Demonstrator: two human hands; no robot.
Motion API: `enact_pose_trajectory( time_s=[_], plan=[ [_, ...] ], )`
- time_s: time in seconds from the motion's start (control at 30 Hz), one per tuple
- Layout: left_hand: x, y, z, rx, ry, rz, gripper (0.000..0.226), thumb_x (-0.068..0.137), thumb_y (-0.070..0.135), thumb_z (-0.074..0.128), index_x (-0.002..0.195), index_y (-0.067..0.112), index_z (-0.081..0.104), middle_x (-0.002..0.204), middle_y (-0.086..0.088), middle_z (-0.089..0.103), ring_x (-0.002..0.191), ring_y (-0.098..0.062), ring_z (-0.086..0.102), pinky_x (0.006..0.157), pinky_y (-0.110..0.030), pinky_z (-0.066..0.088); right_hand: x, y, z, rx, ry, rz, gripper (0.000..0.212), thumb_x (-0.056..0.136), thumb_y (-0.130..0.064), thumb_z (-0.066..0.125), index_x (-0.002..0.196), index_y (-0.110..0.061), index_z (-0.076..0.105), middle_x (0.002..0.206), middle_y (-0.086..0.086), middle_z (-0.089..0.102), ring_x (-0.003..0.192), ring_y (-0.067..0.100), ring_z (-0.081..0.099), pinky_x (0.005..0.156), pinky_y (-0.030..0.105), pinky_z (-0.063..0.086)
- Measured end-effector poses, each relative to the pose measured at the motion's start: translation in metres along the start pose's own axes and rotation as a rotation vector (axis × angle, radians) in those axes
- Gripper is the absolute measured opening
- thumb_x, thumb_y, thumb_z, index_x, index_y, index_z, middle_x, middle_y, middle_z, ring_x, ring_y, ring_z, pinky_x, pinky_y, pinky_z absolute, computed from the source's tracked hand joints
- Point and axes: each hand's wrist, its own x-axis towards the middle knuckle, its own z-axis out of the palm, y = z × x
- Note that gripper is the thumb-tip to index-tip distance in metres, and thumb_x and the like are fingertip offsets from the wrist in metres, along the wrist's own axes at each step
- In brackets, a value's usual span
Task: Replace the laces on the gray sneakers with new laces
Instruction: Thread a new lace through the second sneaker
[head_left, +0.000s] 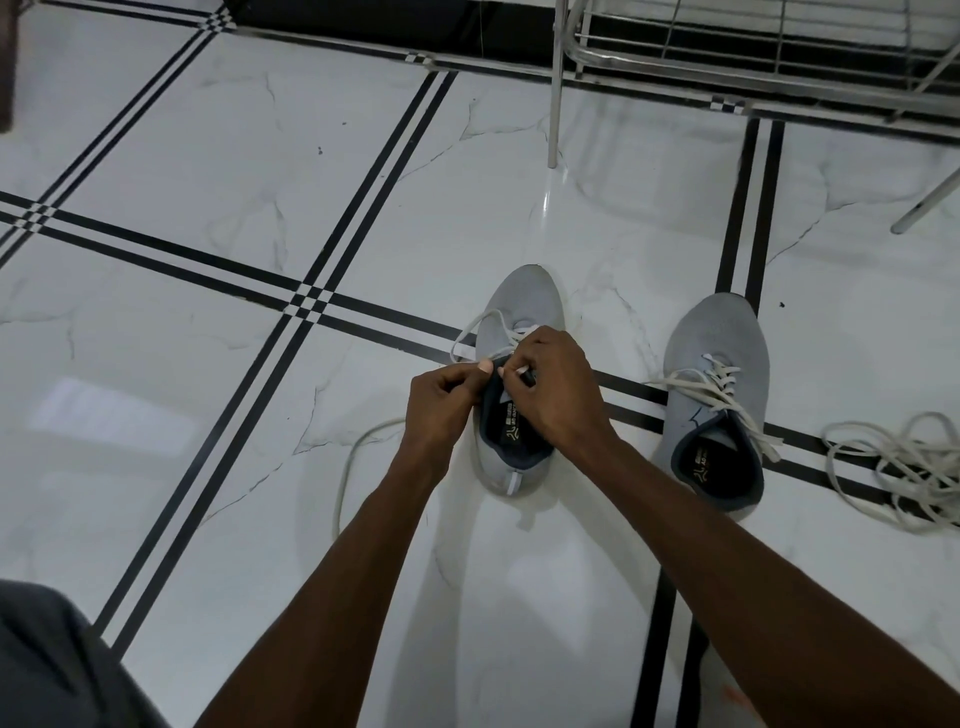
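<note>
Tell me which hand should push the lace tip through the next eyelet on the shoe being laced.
Right, probably. The right hand already pinches the lace tip over the left sneaker, while the left hand grips the shoe's tongue edge, steadying it.

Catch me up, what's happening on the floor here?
A person is lacing the left sneaker on the tiled floor. The right hand pinches the lace tip near the top eyelets; the left hand grips the shoe's collar beside it. The rest of that lace trails onto the floor to the left. The other sneaker stands to the right, laced but untied. A loose pile of laces lies further right.
</note>
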Motion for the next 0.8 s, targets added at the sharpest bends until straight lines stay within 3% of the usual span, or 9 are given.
enact_pose_trajectory(
  time_s=[0.2, 0.3, 0.47, 0.6, 0.67, 0.8],
  plan=[
    [0.001, -0.005, -0.003, -0.065, -0.098, 0.007, 0.029, 0.106, 0.023, 0.053, 0.115, 0.006, 0.075, 0.103, -0.012, 0.076, 0.098, -0.021, 0.071, 0.09, -0.034, 0.058, 0.011, 0.001, -0.011, 0.021, -0.084, 0.085, 0.009, 0.082, -0.028, 0.077, 0.075, -0.024, 0.079, 0.079, -0.007, 0.071, 0.068, 0.004, 0.057, 0.069, 0.022, 0.049],
    [0.003, -0.007, -0.004, -0.034, -0.103, 0.015, 0.021, 0.102, 0.01, 0.06, 0.117, 0.002, 0.072, 0.107, -0.013, 0.076, 0.098, -0.019, 0.072, 0.085, -0.028, 0.056, 0.009, -0.002, -0.014, 0.025, -0.062, 0.116, 0.005, 0.079, -0.028, 0.08, 0.075, -0.026, 0.078, 0.081, -0.007, 0.071, 0.067, 0.004, 0.057, 0.065, 0.013, 0.045],
    [0.008, -0.007, -0.001, -0.017, -0.073, -0.013, 0.01, 0.097, 0.009, 0.067, 0.103, 0.004, 0.073, 0.097, -0.008, 0.076, 0.09, -0.017, 0.072, 0.078, -0.027, 0.056, 0.003, -0.002, -0.021, 0.134, 0.109, 0.177, 0.039, 0.066, -0.023, 0.091, 0.082, -0.024, 0.055, 0.104, -0.009, 0.052, 0.073, 0.003, 0.063, 0.066, 0.017, 0.051],
    [0.008, -0.007, 0.009, 0.087, -0.017, -0.001, 0.012, 0.101, 0.017, 0.063, 0.105, 0.011, 0.072, 0.102, -0.006, 0.076, 0.1, -0.019, 0.072, 0.087, -0.03, 0.059, -0.014, -0.007, -0.02, 0.143, 0.149, 0.178, 0.037, 0.071, -0.047, 0.087, 0.078, -0.017, 0.065, 0.11, -0.003, 0.043, 0.088, 0.002, 0.055, 0.072, 0.004, 0.041],
    [0.006, -0.007, 0.014, 0.099, 0.004, 0.011, 0.011, 0.101, 0.016, 0.06, 0.104, 0.015, 0.071, 0.104, -0.005, 0.076, 0.102, -0.017, 0.072, 0.089, -0.028, 0.059, -0.019, -0.012, -0.015, 0.084, 0.08, 0.211, 0.037, 0.077, -0.054, 0.079, 0.082, -0.018, 0.074, 0.107, 0.0, 0.045, 0.091, 0.004, 0.049, 0.074, 0.007, 0.037],
    [0.004, -0.006, 0.014, 0.133, 0.016, 0.03, 0.017, 0.103, 0.022, 0.059, 0.108, 0.011, 0.071, 0.103, -0.004, 0.075, 0.101, -0.017, 0.071, 0.089, -0.028, 0.058, -0.018, -0.013, -0.011, 0.032, 0.033, 0.207, 0.024, 0.091, -0.034, 0.07, 0.089, -0.012, 0.078, 0.104, 0.001, 0.044, 0.098, 0.011, 0.049, 0.079, 0.019, 0.043]
  ],
)
